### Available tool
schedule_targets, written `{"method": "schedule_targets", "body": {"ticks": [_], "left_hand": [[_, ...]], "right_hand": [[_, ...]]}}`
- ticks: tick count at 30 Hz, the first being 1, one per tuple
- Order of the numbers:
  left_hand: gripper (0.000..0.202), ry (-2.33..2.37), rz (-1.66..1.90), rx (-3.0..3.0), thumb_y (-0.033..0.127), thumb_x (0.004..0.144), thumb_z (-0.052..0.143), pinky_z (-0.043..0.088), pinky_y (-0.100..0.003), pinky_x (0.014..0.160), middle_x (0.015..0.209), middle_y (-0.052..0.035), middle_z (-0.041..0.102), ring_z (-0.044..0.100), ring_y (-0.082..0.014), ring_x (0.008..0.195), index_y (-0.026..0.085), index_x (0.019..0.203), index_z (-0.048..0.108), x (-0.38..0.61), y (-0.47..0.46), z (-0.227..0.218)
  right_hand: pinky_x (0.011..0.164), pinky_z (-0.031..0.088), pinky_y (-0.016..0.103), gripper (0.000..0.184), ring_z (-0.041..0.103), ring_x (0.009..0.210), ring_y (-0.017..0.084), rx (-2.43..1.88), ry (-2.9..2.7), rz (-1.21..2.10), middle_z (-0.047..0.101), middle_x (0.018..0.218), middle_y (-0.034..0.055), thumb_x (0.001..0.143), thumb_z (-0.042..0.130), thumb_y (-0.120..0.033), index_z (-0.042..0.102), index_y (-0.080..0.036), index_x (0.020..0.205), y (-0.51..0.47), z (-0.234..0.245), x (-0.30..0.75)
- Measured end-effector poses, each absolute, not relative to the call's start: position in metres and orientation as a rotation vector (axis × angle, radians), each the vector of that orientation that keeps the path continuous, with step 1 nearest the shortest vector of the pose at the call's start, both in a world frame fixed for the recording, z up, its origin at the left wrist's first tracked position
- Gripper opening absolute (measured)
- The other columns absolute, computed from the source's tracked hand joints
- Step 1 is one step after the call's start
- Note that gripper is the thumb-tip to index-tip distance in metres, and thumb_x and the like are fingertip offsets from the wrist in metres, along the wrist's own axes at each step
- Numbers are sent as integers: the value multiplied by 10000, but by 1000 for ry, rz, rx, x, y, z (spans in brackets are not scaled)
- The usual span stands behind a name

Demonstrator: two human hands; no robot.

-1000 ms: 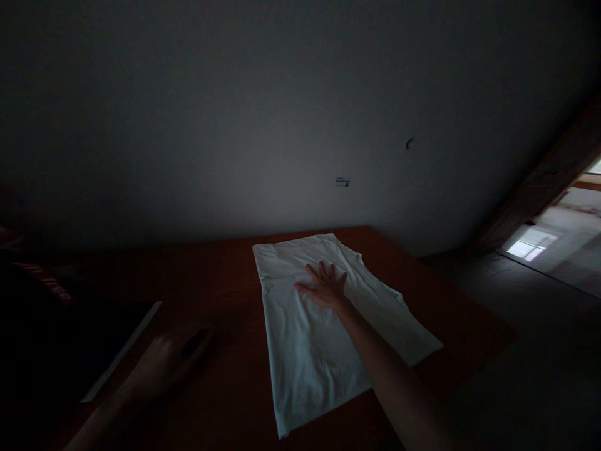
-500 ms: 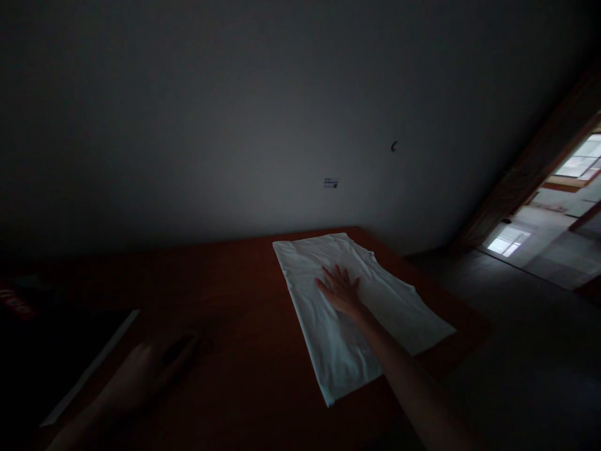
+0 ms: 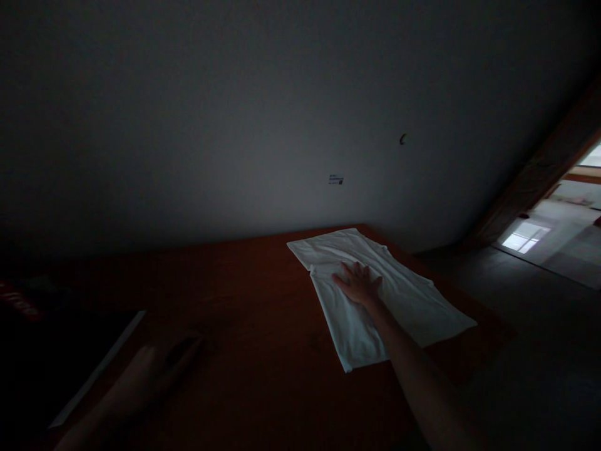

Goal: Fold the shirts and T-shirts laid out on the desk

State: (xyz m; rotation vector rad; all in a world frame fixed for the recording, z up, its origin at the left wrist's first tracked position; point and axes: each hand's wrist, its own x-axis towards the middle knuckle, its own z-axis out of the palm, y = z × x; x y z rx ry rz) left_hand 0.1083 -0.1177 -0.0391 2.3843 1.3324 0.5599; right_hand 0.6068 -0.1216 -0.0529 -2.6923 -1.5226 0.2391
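Observation:
A white folded cloth (image 3: 413,304) lies on a dark reddish-brown table (image 3: 263,351) near its far right corner. My right hand (image 3: 359,283) rests flat on the cloth with fingers spread, palm down, close to its left edge. My left hand (image 3: 150,373) hovers low over the bare table at the lower left, dim and blurred; its fingers look stretched out and hold nothing that I can see.
A dark flat object with a pale edge (image 3: 94,369) lies at the table's left. A plain grey wall (image 3: 282,125) stands behind the table. At the right the table ends over a dark floor, and a lit doorway (image 3: 554,232) opens beyond.
The cloth has slid toward the table's far right corner under my right hand, bunching slightly at its far end. My left hand stays low at the left.

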Motion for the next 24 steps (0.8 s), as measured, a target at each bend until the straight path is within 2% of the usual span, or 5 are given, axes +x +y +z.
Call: {"method": "schedule_targets", "body": {"ticks": [9,13,19,24], "left_hand": [[392,1328,549,2380,575,926,499,611,-264,806,1040,-6,806,775,-226,897,311,1026,771,106,-116,-44],[384,1287,556,2385,554,948,472,610,-267,798,1027,6,808,775,-223,884,325,1025,770,107,-116,-42],[374,1348,582,2390,563,904,515,610,-252,762,1003,-6,813,780,-229,856,308,993,775,108,-117,-40],[361,1314,571,2420,549,914,514,602,-229,745,1011,-6,810,778,-216,852,305,1000,766,107,-116,-42]], "right_hand": [[1091,82,783,862,83,1527,460,-2788,-1297,180,130,1701,128,890,167,-824,220,-352,1609,-113,-57,649],[1098,78,785,847,64,1534,453,-2742,-1469,228,108,1710,98,885,197,-835,203,-391,1605,-124,-54,651],[1158,109,706,801,72,1548,408,-2604,-1724,277,137,1709,70,891,311,-816,298,-403,1576,-149,-44,657],[1152,75,728,800,41,1549,413,-2634,-1718,256,88,1717,58,900,279,-817,221,-422,1594,-146,-44,643]]}}
